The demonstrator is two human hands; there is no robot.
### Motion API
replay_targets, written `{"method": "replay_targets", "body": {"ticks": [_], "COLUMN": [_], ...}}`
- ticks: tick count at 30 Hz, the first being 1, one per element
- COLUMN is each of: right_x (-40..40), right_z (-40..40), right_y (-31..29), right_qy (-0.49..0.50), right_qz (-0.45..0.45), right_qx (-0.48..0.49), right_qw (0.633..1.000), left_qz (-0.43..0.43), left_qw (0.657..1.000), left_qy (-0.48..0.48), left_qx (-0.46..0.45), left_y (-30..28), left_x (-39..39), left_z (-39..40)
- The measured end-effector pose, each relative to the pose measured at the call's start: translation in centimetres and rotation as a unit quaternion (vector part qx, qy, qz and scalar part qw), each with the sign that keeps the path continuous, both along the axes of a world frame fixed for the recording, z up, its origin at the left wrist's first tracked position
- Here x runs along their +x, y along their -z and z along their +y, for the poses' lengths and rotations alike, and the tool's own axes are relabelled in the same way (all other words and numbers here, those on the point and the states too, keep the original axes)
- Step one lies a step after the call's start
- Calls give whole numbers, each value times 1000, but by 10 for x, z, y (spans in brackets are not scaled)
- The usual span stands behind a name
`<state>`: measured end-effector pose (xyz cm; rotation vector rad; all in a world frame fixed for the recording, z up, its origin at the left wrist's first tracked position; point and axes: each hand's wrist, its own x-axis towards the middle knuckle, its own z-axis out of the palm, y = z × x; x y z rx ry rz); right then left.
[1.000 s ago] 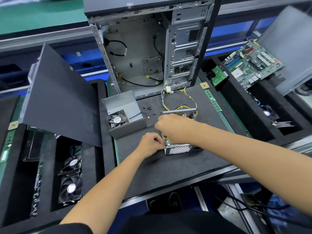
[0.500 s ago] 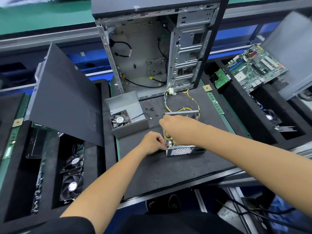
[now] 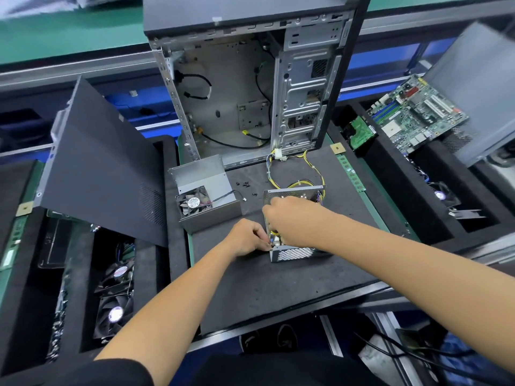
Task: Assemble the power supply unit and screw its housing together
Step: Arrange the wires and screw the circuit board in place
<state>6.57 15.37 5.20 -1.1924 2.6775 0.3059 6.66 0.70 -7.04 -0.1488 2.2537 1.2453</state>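
Power supply base [image 3: 292, 253] sits on the dark mat of the counter [image 3: 278, 288], just in front of the open computer case [image 3: 250, 93] — perforated front wall toward the person, lid off, yellow wiring [image 3: 312, 174] trailing from its back to a connector at the foot of the case.

Left hand [image 3: 246, 239] at the base's left front corner, fingers curled and pinching something small there; what exactly is hidden. Right hand [image 3: 289, 218] lies over the open top, fingers curled down inside — whether they grip a part I cannot tell.

Judgement: internals are being seated or a plug fitted. To do it well, hold the base steady with one hand, press parts home squarely, and tuck wires below the rim so the cover won't pinch them.

Cover [image 3: 206, 196], with its fan [image 3: 194, 203], stands apart to the left, fan lead loose. Small black screws [image 3: 245, 184] lie scattered between cover and base.

Foam tray at left [image 3: 150, 274] holds two fans [image 3: 115, 296]; right-hand tray [image 3: 395, 190] holds a fan, with a motherboard [image 3: 415, 112] leaning above.
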Motion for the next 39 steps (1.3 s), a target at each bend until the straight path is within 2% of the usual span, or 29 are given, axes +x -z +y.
{"method": "replay_targets", "body": {"ticks": [3,5,7,10,13,19,21,23,25,28,31,33,35,37,39], "right_x": [2,-1,-4,-4,1,-4,-6,-7,-5,-1,-3,-8,-11,-12,-10], "right_z": [1,4,6,5,-1,-8,-5,-2,-2,-4,-4,0,4,5,1], "right_y": [1,1,1,1,-1,-4,-5,-7,-7,-2,2,2,0,-5,-9], "right_qy": [-21,9,34,0,15,20,26,23,-4,-2,-2,-9,2,5,-7], "right_qz": [33,33,-11,-68,-33,28,3,-61,-75,-19,53,60,21,-67,-113], "right_qx": [19,15,8,-5,-20,37,28,-5,-26,-29,8,33,15,-11,-27], "right_qw": [999,999,999,998,999,999,999,998,997,999,999,998,1000,998,993], "left_qz": [0,-6,-9,0,-9,-14,-17,-13,-15,-25,-20,-20,-23,-23,-25], "left_qw": [1000,1000,1000,1000,1000,1000,1000,1000,1000,999,1000,1000,1000,1000,999], "left_qy": [-1,2,7,10,9,18,21,14,14,21,19,18,19,21,22], "left_qx": [-6,0,1,-10,-3,5,5,2,6,7,3,2,2,3,8], "left_y": [0,-1,-2,-3,-1,-2,-3,-4,-4,-3,-3,-3,-4,-4,-5], "left_x": [1,0,0,-1,-1,-3,-3,-3,-3,-3,-3,-4,-6,-6,-6], "left_z": [1,1,1,1,1,0,-1,-1,-1,-2,-1,0,0,-1,-1]}}
